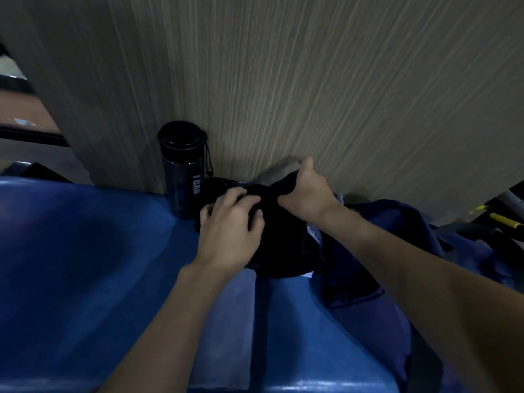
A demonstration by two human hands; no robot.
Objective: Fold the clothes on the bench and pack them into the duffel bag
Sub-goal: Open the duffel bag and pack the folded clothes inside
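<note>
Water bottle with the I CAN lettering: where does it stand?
Head view, left of centre: the bottle stands upright on the blue bench against the wood panel, beside the black garment.

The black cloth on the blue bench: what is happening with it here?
A person is handling a black fabric garment on the glossy blue bench. The left hand grips its bunched left side; the right hand holds up its far edge near the wood-grain wall. A dark plastic bottle stands beside it. It is not yet folded.

A dark lidded bottle printed "I CAN" stands upright right beside the wood-grain wall panel ahead of me, with black-and-yellow gear far to my right.
</note>
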